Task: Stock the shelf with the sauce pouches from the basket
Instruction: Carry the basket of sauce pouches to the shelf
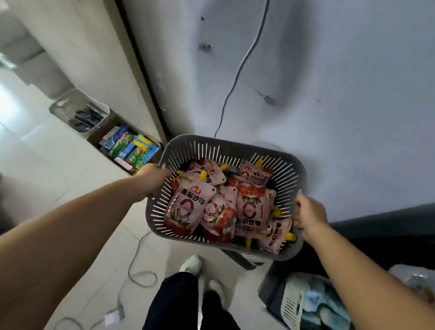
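**Both hands on the basket rim**

Left hand (154,178) is clenched over the left rim of the grey slotted basket (238,148), and the right hand (309,214) grips the right rim in the same way, so the basket hangs in the air between two bare forearms, tilted a little toward the person.

Inside the basket lie the sauce pouches (251,208), pink with red tomato print and yellow caps, heaped loosely in every direction; one large pouch (187,206) rests face up against the basket's left wall.

Below the basket, nearest the person, stand dark trouser legs (183,310) and white shoes (191,264) on the pale tiled floor (68,172). Left of the basket and low down, a grey cable (135,272) loops across the tiles to a small white adapter (113,318). Right of the basket and low down sits a white slotted basket (293,309) with blue-green packs in it, partly hidden by the right forearm.

Just under the held basket another grey slotted piece (246,259) shows; I cannot tell what it is.

Beyond the basket to its left, a cardboard box (119,120) holds green, blue and yellow cartons, and farther still another grey basket (62,107) holds dark packets. Behind the basket rises a blue-grey wall (345,82) with a thin dark wire (241,65) running down it.
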